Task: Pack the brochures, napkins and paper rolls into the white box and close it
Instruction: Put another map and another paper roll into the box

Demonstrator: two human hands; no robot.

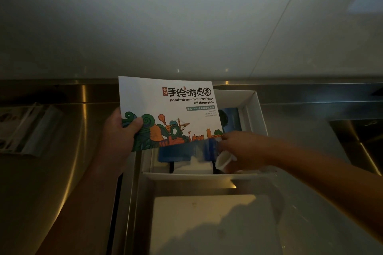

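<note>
My left hand [119,130] grips a white brochure [170,105] with a colourful drawn tourist map cover, held tilted over the open white box [256,109]. My right hand [242,151] reaches into the box from the right, its fingers closed on a small white paper roll [224,160] next to a blue pack of napkins [186,151]. Another dark blue item [231,119] lies deeper in the box, partly hidden by the brochure. The box's white lid [213,223] lies hinged open toward me.
The box stands on a steel counter [62,182] against a pale wall. A stack of more brochures [27,128] lies at the far left. A recessed steel sink [360,136] sits at the right edge.
</note>
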